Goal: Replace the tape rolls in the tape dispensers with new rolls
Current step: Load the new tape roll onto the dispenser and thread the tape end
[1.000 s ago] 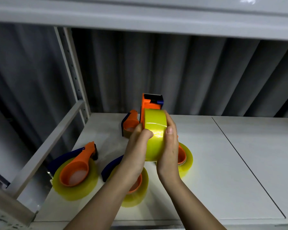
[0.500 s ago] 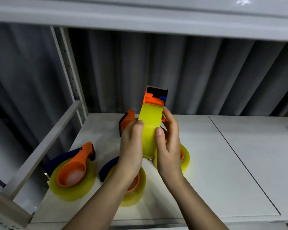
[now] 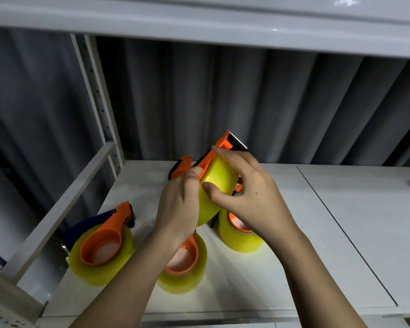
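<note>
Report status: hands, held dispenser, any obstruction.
Left hand and right hand both grip the orange dispenser with yellow tape roll, raised above white shelf. Nothing obstructing.

A white shelf (image 3: pixel 341 233) is stretching out wide, and a thin dark line (image 3: pixel 341 230) is running across it where two boards are meeting. Another white shelf (image 3: pixel 199 22) is hanging above. A grey wavy wall (image 3: pixel 258 102) is standing at the back. On the left, a pale metal post (image 3: pixel 92 91) with small holes is rising up, and a slanted bar (image 3: pixel 57 209) is leaning from it.
</note>
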{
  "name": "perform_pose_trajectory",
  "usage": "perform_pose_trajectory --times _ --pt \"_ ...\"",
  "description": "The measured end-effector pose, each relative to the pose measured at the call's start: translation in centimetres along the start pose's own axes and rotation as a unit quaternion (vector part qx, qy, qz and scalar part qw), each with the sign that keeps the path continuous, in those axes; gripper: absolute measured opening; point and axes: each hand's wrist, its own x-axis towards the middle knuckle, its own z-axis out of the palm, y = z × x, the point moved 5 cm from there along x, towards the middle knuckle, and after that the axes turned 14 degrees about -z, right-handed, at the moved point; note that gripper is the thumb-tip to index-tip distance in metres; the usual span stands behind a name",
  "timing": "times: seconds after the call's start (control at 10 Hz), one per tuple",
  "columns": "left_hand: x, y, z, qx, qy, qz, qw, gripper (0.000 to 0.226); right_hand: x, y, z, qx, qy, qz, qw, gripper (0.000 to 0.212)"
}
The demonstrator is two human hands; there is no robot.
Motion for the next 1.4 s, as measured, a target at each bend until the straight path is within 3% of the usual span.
perform_pose_trajectory --times 0.2,0.5,0.8,0.9,1.0,1.1,1.2,1.3,1.4 --pt "0.3 -0.7 -0.3 0.104 0.026 0.090 0.990 0.051 0.3 0.2 -0.5 -0.005 0.017 -0.004 1.000 0.032" --pt "0.3 -0.4 -0.5 0.158 0.033 0.098 0.982 0.031 -0.1 0.3 -0.2 0.003 0.024 -0.003 1.000 0.042" --pt "0.5 -0.4 0.1 0.228 0.028 0.112 0.967 0.054 0.0 1.2 0.3 0.003 0.040 -0.003 0.999 0.033" --pt "1.1 -0.4 0.0 0.179 0.019 0.105 0.978 0.032 0.0 1.3 0.5 -0.015 0.037 -0.003 0.999 0.035" --pt "0.9 -0.2 0.2 0.211 0.037 0.131 0.968 0.055 -0.2 1.5 0.6 -0.015 0.034 -0.003 0.999 0.039" --pt "0.6 -0.1 -0.1 0.246 0.058 0.163 0.954 0.062 -0.4 1.8 0.8 0.003 0.023 0.013 1.000 0.036" --pt "1.1 -0.7 0.3 0.296 0.008 0.124 0.947 0.029 -0.3 1.8 0.9 -0.008 0.029 0.001 1.000 0.035" --pt "0.9 -1.1 0.5 0.362 0.016 0.165 0.917 0.035 0.0 1.9 0.9 -0.004 0.039 -0.003 0.999 0.033" --pt "0.7 0.0 0.3 0.356 0.070 0.220 0.906 0.060 0.1 1.8 1.0 0.001 0.039 -0.008 0.999 0.032"
